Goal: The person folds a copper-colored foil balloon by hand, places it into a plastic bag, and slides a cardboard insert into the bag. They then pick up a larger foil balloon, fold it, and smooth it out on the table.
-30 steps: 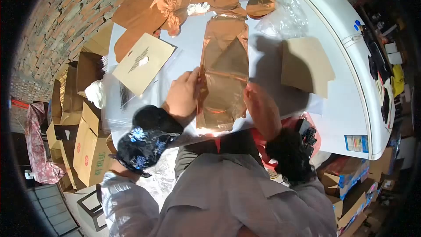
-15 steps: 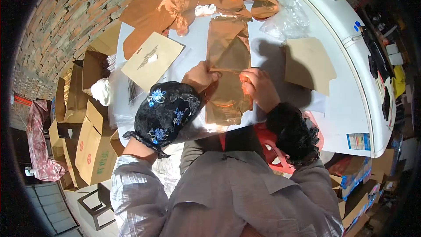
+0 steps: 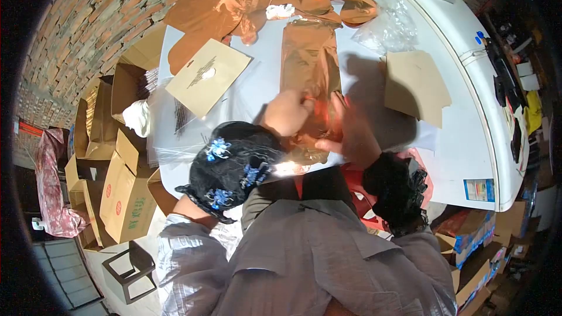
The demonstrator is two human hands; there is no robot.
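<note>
A long folded strip of shiny copper-coloured foil lies on the white table, running from its middle to its front edge. My left hand is over the strip's left side, its fingers curled closed on the foil. On the right side of the strip, my right hand has thumb and fingers apart, touching the foil and slightly blurred. Black lace cuffs cover both wrists, the left one with blue flowers. To the left lies a tan card with dark print and a white spot.
More copper foil pieces spread over the table's far side, beside a crumpled white scrap. Clear plastic and a plain tan card sit right. Cardboard boxes stand left; a white appliance borders the right.
My left hand has moved right, from the foil's left edge onto its middle. My right hand has gone from a pinch to spread fingers, slightly lower. The foil's near part has shifted and creased.
</note>
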